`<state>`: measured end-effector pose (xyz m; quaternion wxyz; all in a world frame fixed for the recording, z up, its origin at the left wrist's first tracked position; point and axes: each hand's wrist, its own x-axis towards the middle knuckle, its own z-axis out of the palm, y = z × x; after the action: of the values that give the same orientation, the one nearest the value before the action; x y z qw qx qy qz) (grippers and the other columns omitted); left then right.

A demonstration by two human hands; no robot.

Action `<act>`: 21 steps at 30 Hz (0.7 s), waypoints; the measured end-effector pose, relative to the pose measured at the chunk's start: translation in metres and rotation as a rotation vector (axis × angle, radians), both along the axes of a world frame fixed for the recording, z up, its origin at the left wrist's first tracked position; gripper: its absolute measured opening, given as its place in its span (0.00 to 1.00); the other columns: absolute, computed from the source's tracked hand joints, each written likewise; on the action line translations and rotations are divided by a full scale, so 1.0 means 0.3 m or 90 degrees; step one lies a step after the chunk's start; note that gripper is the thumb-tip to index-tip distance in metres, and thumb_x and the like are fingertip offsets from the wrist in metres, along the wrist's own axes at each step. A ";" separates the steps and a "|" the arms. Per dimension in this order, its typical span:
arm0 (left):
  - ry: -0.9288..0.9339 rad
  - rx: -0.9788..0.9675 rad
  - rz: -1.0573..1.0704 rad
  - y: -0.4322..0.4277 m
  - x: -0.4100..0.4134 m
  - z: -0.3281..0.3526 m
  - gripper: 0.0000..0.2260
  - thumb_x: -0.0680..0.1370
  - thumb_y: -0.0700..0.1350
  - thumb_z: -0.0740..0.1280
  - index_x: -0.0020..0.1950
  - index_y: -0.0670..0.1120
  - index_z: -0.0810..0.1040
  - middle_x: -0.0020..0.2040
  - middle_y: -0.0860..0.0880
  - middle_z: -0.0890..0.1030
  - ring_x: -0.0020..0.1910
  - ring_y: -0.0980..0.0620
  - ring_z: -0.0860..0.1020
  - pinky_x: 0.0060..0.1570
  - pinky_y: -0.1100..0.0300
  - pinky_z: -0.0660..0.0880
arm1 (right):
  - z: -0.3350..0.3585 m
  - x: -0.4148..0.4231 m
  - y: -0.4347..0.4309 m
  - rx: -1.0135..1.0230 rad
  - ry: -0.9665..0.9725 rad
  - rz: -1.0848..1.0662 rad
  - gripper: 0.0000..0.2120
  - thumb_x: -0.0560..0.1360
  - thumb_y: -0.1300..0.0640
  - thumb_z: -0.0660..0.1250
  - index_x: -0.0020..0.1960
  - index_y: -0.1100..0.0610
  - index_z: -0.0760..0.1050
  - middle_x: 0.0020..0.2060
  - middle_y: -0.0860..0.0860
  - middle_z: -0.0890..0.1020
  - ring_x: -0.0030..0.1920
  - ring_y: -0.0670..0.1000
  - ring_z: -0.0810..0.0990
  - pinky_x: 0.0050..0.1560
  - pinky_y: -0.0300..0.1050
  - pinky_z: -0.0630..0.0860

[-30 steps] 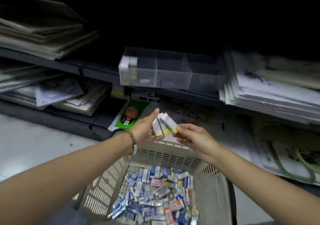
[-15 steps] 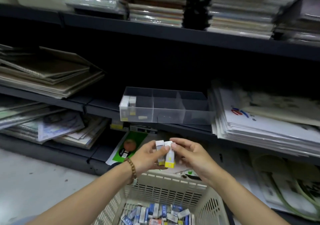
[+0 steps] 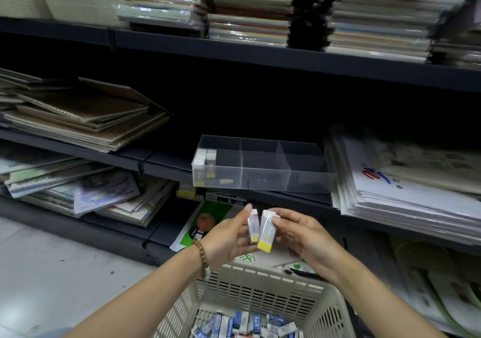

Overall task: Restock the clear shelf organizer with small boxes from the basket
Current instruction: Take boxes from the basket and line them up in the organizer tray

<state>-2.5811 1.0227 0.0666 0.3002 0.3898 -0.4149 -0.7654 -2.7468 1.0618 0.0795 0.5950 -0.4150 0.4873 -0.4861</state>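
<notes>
Above the basket, my left hand [image 3: 229, 236] and my right hand [image 3: 302, 236] hold a small bunch of white boxes with yellow ends [image 3: 261, 229] upright between them. The left fingers grip one box and the right fingers pinch the box beside it. The clear shelf organizer [image 3: 263, 179] sits on the dark middle shelf above the hands, with three compartments. A few white boxes [image 3: 205, 157] stand in its left compartment; the other two look bare. The cream slatted basket [image 3: 250, 288] below my wrists holds several blue and white small boxes [image 3: 244, 326].
Stacked sketchbooks [image 3: 86, 116] lie on the shelf left of the organizer and white paper stacks [image 3: 406, 194] on the right. A green card with an orange picture [image 3: 205, 220] leans on the bottom shelf. Wrapped paper packs [image 3: 247, 7] fill the top shelf.
The view has tilted up from the basket to the shelves. My hands have turned the bunch of boxes upright and lifted it a little toward the organizer.
</notes>
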 end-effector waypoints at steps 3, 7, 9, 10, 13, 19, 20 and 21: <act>-0.042 -0.096 -0.096 0.017 -0.004 -0.007 0.18 0.78 0.47 0.63 0.64 0.38 0.71 0.52 0.44 0.82 0.50 0.53 0.82 0.47 0.62 0.78 | -0.007 0.020 0.009 -0.012 0.014 -0.012 0.13 0.76 0.63 0.64 0.59 0.64 0.76 0.48 0.61 0.82 0.43 0.53 0.78 0.42 0.39 0.76; -0.054 -0.131 -0.104 0.013 0.019 -0.010 0.20 0.74 0.39 0.68 0.62 0.39 0.64 0.50 0.46 0.83 0.48 0.53 0.82 0.45 0.62 0.78 | -0.001 0.022 0.014 -0.035 0.054 -0.020 0.13 0.75 0.61 0.66 0.59 0.60 0.76 0.52 0.61 0.82 0.48 0.61 0.80 0.51 0.49 0.78; -0.084 -0.162 -0.120 0.003 0.036 -0.006 0.19 0.74 0.40 0.70 0.61 0.41 0.66 0.52 0.44 0.83 0.50 0.51 0.82 0.49 0.60 0.78 | 0.000 0.028 0.014 -0.042 0.065 -0.027 0.14 0.74 0.61 0.67 0.59 0.59 0.77 0.52 0.60 0.83 0.52 0.62 0.80 0.55 0.51 0.78; -0.098 -0.182 -0.122 -0.003 0.044 -0.004 0.19 0.73 0.40 0.70 0.60 0.42 0.68 0.53 0.43 0.82 0.51 0.50 0.81 0.53 0.57 0.78 | 0.001 0.034 0.014 -0.047 0.064 -0.032 0.15 0.74 0.62 0.67 0.60 0.59 0.77 0.52 0.59 0.83 0.53 0.63 0.80 0.55 0.51 0.78; -0.110 -0.241 -0.104 -0.017 0.060 0.003 0.16 0.73 0.41 0.70 0.59 0.46 0.72 0.54 0.41 0.81 0.52 0.47 0.80 0.60 0.49 0.75 | 0.013 0.064 0.007 -0.092 0.091 -0.046 0.15 0.75 0.62 0.66 0.61 0.57 0.76 0.49 0.55 0.85 0.51 0.59 0.83 0.49 0.46 0.81; -0.083 -0.302 -0.003 -0.045 0.076 0.069 0.18 0.73 0.51 0.67 0.57 0.43 0.71 0.44 0.49 0.83 0.44 0.56 0.82 0.40 0.63 0.78 | 0.116 0.112 -0.070 -0.132 0.133 -0.008 0.11 0.77 0.59 0.64 0.58 0.57 0.78 0.46 0.54 0.85 0.43 0.48 0.84 0.40 0.35 0.78; -0.083 -0.307 0.033 -0.055 0.086 0.081 0.18 0.73 0.50 0.67 0.57 0.41 0.71 0.43 0.48 0.83 0.43 0.56 0.82 0.40 0.64 0.78 | 0.141 0.114 -0.089 -0.117 0.112 0.016 0.10 0.77 0.59 0.64 0.58 0.58 0.78 0.47 0.55 0.85 0.45 0.49 0.84 0.42 0.36 0.79; -0.077 -0.311 0.068 -0.067 0.100 0.095 0.17 0.73 0.49 0.67 0.57 0.40 0.71 0.45 0.46 0.83 0.44 0.55 0.82 0.42 0.63 0.78 | 0.165 0.119 -0.110 -0.104 0.089 0.039 0.10 0.77 0.60 0.65 0.57 0.58 0.77 0.48 0.55 0.84 0.47 0.51 0.84 0.44 0.37 0.79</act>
<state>-2.5513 1.0026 0.0951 0.4000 0.3721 -0.5836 -0.6008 -2.7110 1.0289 0.1289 0.5384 -0.5098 0.4735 -0.4754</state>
